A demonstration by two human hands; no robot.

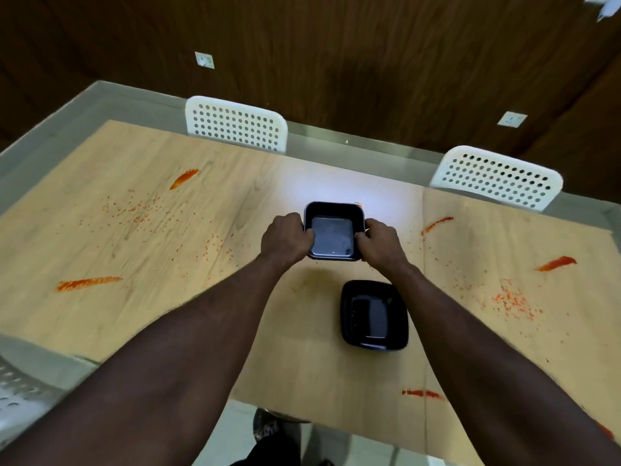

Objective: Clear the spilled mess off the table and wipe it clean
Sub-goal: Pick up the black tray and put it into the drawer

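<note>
A black square container (333, 232) is held over the middle of the light wooden table (302, 358); my left hand (285, 237) grips its left rim and my right hand (379, 242) grips its right rim. It looks empty. A second black container (374, 314) rests on the table nearer to me, right of centre. Red-orange sauce smears lie on the table: one at far left (183, 178), one at near left (88, 283), one at far right (437, 224), one at the right edge (556, 263), one near the front edge (421, 393). Scattered red-orange crumbs (141, 210) speckle the left side, with more crumbs (510, 299) on the right.
Two white perforated chairs stand at the table's far side, one left (237, 124), one right (497, 178). Part of another white chair (20, 395) shows at the near left. A dark wood-panelled wall (336, 62) rises behind. Grey floor (43, 129) surrounds the table.
</note>
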